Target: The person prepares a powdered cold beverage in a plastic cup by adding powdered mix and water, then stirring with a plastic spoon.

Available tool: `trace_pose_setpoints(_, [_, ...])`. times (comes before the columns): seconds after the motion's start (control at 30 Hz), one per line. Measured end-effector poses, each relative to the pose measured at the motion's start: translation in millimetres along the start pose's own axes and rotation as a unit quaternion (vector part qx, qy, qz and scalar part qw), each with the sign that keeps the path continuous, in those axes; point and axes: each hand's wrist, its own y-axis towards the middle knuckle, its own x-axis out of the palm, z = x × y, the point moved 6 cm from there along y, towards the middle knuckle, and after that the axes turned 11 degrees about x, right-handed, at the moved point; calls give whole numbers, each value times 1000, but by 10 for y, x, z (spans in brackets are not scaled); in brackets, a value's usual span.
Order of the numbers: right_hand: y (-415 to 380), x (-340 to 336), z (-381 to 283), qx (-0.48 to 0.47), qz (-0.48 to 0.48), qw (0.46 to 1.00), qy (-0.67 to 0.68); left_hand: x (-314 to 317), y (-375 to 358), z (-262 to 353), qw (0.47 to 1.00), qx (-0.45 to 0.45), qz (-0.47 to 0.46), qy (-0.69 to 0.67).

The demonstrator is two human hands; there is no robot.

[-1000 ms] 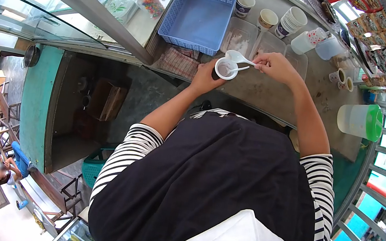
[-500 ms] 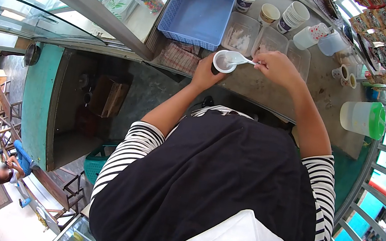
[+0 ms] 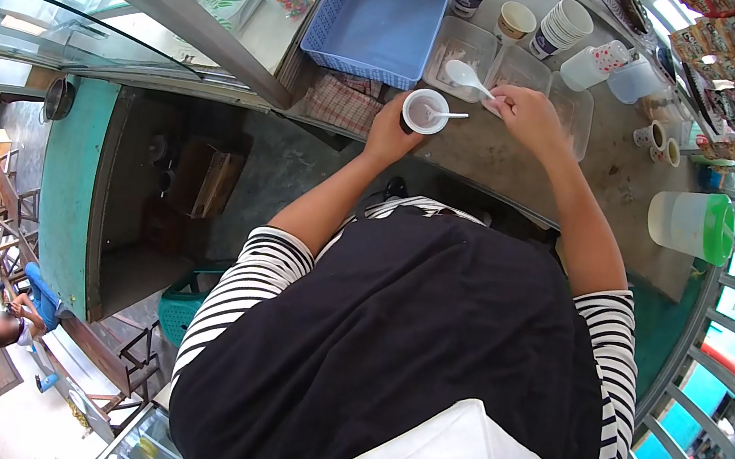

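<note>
While the counter edge (image 3: 493, 168) is faced, a small white cup (image 3: 425, 110) is gripped from below and behind by the left hand (image 3: 390, 132), its fingers wrapped round the cup's side. 1 small white spoon (image 3: 451, 116) is seen lying with its bowl inside the cup, its handle pointing toward the right hand (image 3: 530, 116). That hand is closed around the handle of a larger white spoon (image 3: 465, 75), whose bowl is held just beyond the cup and above the nearest clear container (image 3: 458, 52). Whether the small spoon is also touched by the right hand cannot be told. Just beyond the left hand a checked cloth (image 3: 342, 101) is laid, and past it a blue basket (image 3: 382, 16) is set. Beyond the right hand 3 clear containers are lined up, and farther still paper cups (image 3: 561, 28) are stacked. Well to the right of the right hand, a tub with a green lid (image 3: 690, 226) is placed.
</note>
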Motion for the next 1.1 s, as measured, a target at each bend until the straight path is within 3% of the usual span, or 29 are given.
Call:
trace_pose_setpoints(0.07, [70, 162, 269, 103, -28, 994, 6, -19, 8, 34, 1000, -9, 4, -12])
trace_pose_setpoints(0.27, [199, 298, 435, 164, -32, 985, -32, -38, -5, -11, 999, -24, 30, -25])
trace_pose_setpoints(0.9, [385, 440, 181, 87, -6, 990, -107, -17, 8, -33, 1000, -6, 0, -14])
trace_pose_setpoints(1.1, [476, 605, 385, 136, -72, 988, 31, -3, 12, -87, 1000, -7, -3, -7])
